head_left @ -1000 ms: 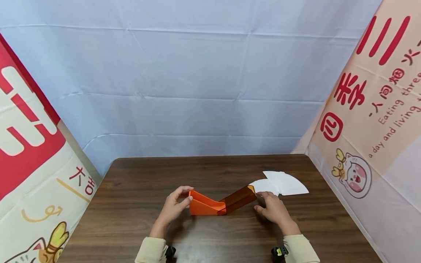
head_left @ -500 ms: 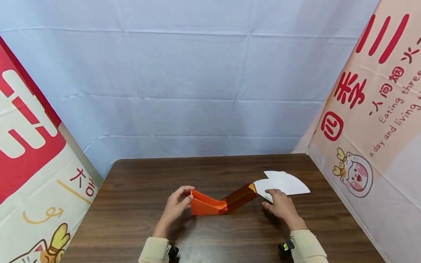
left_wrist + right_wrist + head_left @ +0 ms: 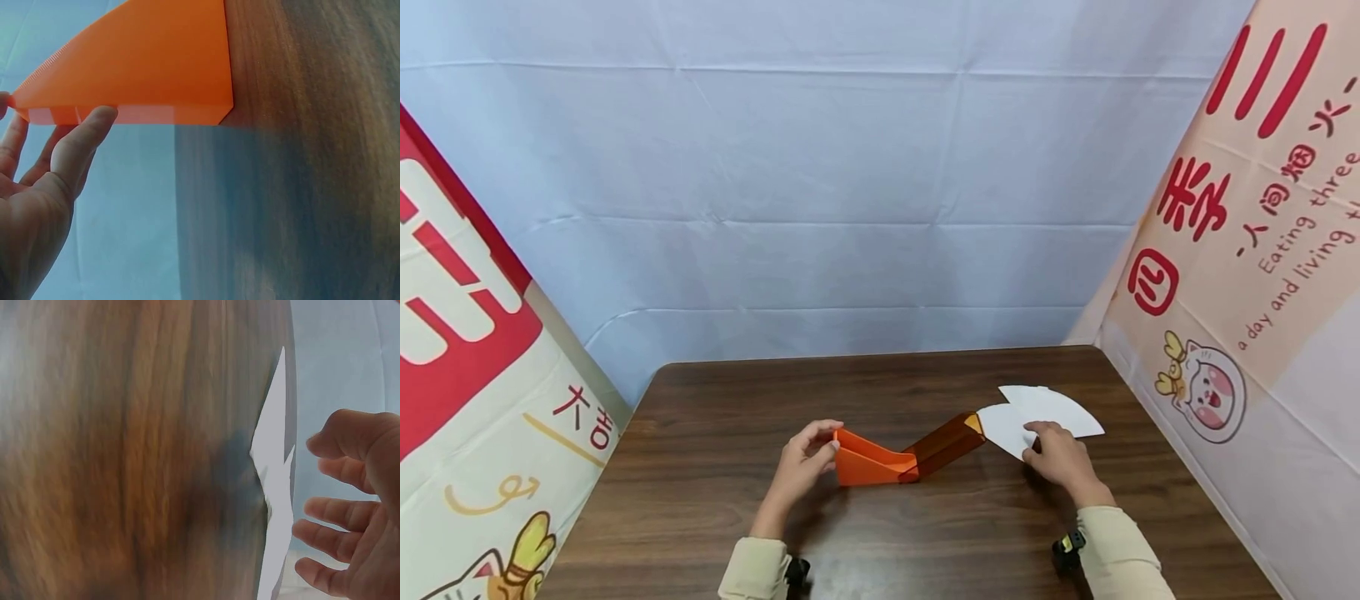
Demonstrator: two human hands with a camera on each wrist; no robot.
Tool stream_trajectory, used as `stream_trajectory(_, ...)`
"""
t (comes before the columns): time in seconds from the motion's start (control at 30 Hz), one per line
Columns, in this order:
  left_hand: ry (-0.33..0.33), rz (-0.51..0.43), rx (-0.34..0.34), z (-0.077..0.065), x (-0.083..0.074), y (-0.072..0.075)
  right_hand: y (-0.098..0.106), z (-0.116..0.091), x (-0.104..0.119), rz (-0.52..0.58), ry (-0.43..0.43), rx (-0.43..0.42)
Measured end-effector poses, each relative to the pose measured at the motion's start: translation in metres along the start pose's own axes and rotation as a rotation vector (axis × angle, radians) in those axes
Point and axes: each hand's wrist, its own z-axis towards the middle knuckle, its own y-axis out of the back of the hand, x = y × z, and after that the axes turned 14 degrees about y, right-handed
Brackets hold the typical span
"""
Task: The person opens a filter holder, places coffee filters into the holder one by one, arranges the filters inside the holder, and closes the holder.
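An orange filter holder (image 3: 871,465) with a tall left end and sloping sides stands on the table. Its hinged brown see-through lid (image 3: 949,443) is swung out to the right. My left hand (image 3: 803,458) holds the holder at its tall end; in the left wrist view the thumb lies against the end wall, with a fingertip at the top corner. White fan-shaped coffee filters (image 3: 1037,412) lie overlapping past the lid. Over their near edge is my right hand (image 3: 1062,458), fingers loosely bent with nothing gripped. The right wrist view shows the filters' edge (image 3: 274,506) beside the spread fingertips.
The dark wood table (image 3: 730,417) has its far edge against a pale blue cloth (image 3: 850,208). Printed cloths hang at the left (image 3: 467,350) and right (image 3: 1225,275) sides. A dark strap with a small device (image 3: 1067,552) is on the right wrist.
My right hand has moved from the lid's end rightward to over the filters. My left hand stays at the holder, which has hardly shifted.
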Motion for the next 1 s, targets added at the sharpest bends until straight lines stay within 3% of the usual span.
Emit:
stream_trajectory(0.63, -0.051, 0.0, -0.004, 0.005, 0.003, 0.0, 0.005, 0.005, -0.043, 0.008, -0.11, 0.012)
stream_trajectory(1.0, -0.004, -0.034, 0.014, 0.005, 0.003, 0.001, 0.013, 0.016, -0.064, 0.057, -0.18, 0.049)
